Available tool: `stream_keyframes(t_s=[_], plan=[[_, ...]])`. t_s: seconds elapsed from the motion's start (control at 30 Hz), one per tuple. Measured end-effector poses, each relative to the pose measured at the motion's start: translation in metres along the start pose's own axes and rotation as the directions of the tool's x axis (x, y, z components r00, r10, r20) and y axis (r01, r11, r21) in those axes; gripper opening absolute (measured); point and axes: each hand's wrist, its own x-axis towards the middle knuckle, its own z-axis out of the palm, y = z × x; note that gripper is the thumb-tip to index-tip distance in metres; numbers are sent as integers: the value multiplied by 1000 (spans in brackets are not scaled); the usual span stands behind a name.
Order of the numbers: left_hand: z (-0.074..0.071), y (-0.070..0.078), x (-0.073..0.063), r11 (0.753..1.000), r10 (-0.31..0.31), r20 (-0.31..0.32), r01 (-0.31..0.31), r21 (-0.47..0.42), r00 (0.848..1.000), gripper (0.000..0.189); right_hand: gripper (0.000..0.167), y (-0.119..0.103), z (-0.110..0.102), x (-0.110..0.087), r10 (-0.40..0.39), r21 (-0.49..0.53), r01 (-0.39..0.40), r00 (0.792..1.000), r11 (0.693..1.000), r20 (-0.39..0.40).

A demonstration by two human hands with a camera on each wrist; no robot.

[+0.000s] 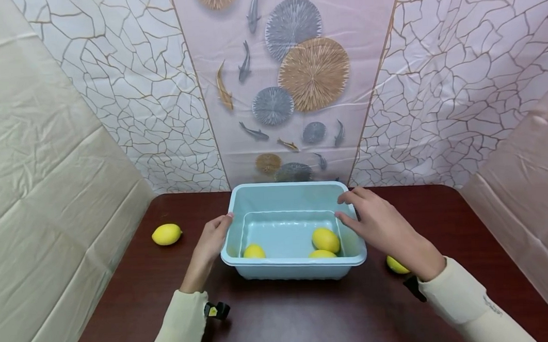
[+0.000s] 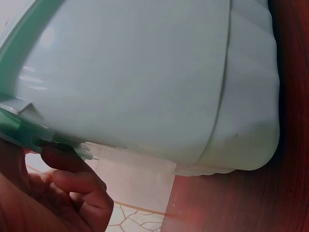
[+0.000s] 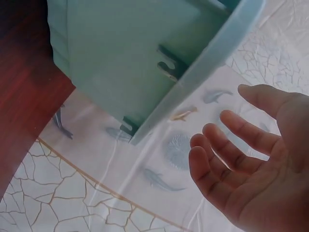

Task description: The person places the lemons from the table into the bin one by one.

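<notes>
A light blue plastic basin (image 1: 285,262) stands near the back of the table. Inside it one lemon (image 1: 254,251) lies at the front left, and two others, a nearer lemon (image 1: 323,253) and a fuller-showing lemon (image 1: 325,240), lie at the front right. My left hand (image 1: 210,241) grips the basin's left rim, its fingers curled under the edge in the left wrist view. Over the right rim hovers my right hand (image 1: 379,219), fingers loosely bent and apart. The right wrist view shows this hand (image 3: 256,174) holding nothing, with a gap between it and the basin wall (image 3: 111,58).
Left of the basin a lemon (image 1: 167,234) lies on the dark red-brown table (image 1: 281,315). Another lemon (image 1: 396,265) is partly hidden beneath my right wrist. A patterned curtain (image 1: 301,154) hangs right behind the table, and pale cloth walls (image 1: 37,178) stand at both sides.
</notes>
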Motion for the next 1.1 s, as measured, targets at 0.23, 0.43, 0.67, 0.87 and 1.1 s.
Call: stream_keyframes(t_s=[0.23,0.43,0.67,0.87,1.1], plan=[[1,-1,0,1000,-23,-9,23,2,1000,63,32,3,-7,-17,35,37,-34,998,999,-48],[3,-2,0,1000,-9,-3,9,-8,1000,62,32,11,-13,-36,83,68,-76,991,995,-107],[2,1,-1,1000,-23,-11,23,-14,1000,64,36,16,-15,-52,105,58,-99,988,993,-115],[2,2,-1,1000,-19,-8,19,-16,1000,62,37,20,-14,-64,93,38,-88,980,995,-175],[3,2,-1,999,-34,-18,33,-14,999,63,38,31,-10,-76,128,49,-121,977,991,-168]])
